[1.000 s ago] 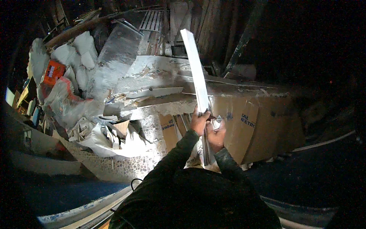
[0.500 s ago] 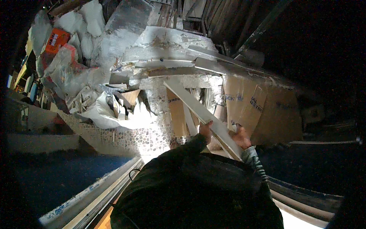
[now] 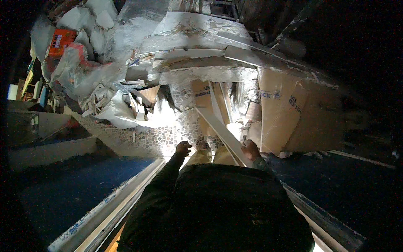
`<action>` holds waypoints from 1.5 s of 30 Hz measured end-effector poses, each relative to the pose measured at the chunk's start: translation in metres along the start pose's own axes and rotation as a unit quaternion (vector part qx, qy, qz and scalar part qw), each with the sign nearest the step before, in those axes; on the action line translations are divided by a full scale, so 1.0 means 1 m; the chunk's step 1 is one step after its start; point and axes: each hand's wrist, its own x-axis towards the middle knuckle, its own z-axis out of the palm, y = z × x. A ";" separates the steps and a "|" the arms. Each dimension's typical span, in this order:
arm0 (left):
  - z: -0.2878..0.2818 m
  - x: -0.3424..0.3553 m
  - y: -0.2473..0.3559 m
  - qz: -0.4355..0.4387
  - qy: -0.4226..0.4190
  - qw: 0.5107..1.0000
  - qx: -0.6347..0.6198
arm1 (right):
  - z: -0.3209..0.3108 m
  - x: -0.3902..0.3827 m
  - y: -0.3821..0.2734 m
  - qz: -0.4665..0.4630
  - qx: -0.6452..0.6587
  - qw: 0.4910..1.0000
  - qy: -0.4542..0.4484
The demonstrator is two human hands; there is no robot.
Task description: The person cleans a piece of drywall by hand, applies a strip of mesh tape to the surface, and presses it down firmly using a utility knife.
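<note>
A person in a dark jacket (image 3: 231,201) stood over a mosaic floor (image 3: 159,136), a long pale board (image 3: 220,131) slanting between the two hands, its far end pointing up and to the left and its near end close to the jacket. The right hand (image 3: 251,150) was at the board's right edge, near the lower end; whether its fingers had closed on the board could not be told. The left hand (image 3: 183,148) hung well apart from it, fingers loosely curled with a gap between them, gripping nothing visible. Brown cardboard (image 3: 279,113) stood just beyond the right hand. Beyond the left hand, a white sack (image 3: 120,110) with scraps in it lay at the mosaic's edge, and an orange box (image 3: 63,41) sat farther off among pale bags (image 3: 77,21).
</note>
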 end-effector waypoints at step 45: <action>0.026 -0.168 -0.195 -0.136 0.202 0.949 0.200 | 0.267 0.101 0.073 -0.218 -0.160 0.960 0.075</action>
